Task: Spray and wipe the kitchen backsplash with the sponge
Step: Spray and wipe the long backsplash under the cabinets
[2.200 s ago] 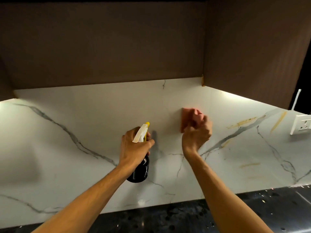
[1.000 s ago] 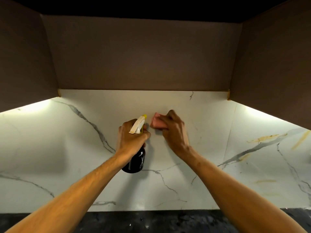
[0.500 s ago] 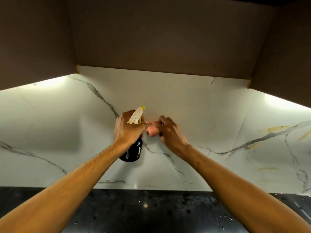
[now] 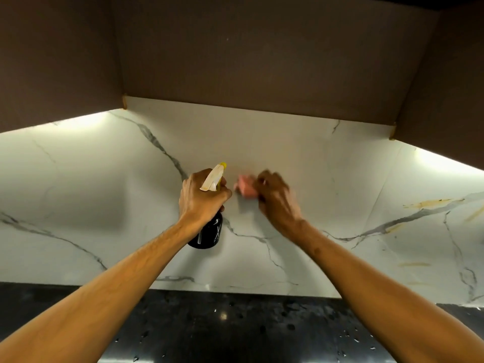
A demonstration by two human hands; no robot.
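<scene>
Cabinets [image 4: 262,61] over backsplash [image 4: 340,184]; blk counter [image 4: 235,326] below.

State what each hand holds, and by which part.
Left hand grips the spray bottle round its neck. Right hand holds the pink sponge by its right end.

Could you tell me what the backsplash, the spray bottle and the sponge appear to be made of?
Backsplash: probably polished marble or marble-look slab, white with grey veins, faint sheen. Spray bottle: glossy black plastic or perhaps glass, highlight streak; pale trigger head. Sponge: apparently soft pink foam, though blurred.
</scene>
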